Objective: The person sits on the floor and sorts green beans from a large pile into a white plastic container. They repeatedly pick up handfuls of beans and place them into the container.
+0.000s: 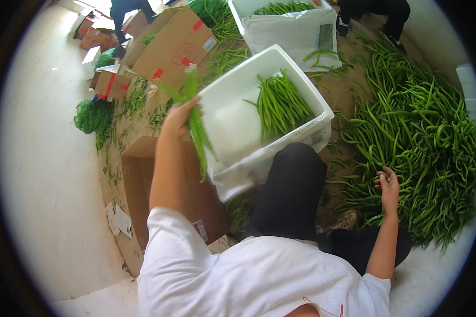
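My left hand (181, 117) is closed around a small bunch of long green chili peppers (197, 129), held up by the left wall of the white foam box (232, 166). Inside that box, a neat bundle of green chili peppers (283, 103) lies toward the right end, and the white bottom shows at the left. Over at the right, my right hand (388, 186) hovers at the near left edge of a big heap of loose green chili peppers (418, 132). Its fingers are loosely bent and apart, with nothing visible in them.
An open cardboard box (137, 174) stands below my left arm, and a larger carton (177, 45) lies beyond. Another white foam box (291, 34) with peppers is at the far side. Two people's legs (378, 13) show at the top. Green net bags (93, 116) and scattered peppers lie leftward.
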Demonstrator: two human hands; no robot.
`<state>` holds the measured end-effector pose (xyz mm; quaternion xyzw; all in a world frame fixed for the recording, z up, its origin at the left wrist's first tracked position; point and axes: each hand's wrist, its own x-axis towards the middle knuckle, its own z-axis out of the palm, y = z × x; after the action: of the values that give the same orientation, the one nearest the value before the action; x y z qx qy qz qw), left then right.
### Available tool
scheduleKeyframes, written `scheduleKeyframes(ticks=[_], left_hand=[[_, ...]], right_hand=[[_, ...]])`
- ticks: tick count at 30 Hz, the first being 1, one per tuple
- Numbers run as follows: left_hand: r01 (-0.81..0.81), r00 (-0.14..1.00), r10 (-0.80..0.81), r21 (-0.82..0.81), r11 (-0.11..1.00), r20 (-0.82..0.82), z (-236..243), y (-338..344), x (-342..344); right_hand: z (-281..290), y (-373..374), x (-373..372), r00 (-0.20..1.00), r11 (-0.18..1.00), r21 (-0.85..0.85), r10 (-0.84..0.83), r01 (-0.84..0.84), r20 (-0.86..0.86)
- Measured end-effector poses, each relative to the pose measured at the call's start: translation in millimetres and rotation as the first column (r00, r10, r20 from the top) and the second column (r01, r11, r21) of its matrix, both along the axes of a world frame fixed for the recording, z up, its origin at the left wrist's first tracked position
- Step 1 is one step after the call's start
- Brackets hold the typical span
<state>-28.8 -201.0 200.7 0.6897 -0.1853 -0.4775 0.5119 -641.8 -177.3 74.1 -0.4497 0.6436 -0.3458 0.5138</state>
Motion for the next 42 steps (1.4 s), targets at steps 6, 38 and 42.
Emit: scheduleKeyframes(ticks=[6,38,42], left_hand=[[0.074,0.972,-0.003,0.296,0.952,-0.234,-225.4,-121.8,23.4],[0.898,0.248,-0.966,-0.359,0.255,-0.066,-193.5,-143.6,-311.6],[0.875,0.263,-0.953,-0.378,0.302,-0.152,-227.0,-140.8,-349.1]], right_hand=[[-27.9,-1.5,-9.7,0.995,0.986,0.163,0.002,0.015,-0.104],[-64.5,-130.5,77.0,0.906,0.914,-0.319,0.106,-0.252,-0.41],[-55.9,-130.8,97.3,0.931,0.791,-0.511,0.198,-0.337,-0.307]])
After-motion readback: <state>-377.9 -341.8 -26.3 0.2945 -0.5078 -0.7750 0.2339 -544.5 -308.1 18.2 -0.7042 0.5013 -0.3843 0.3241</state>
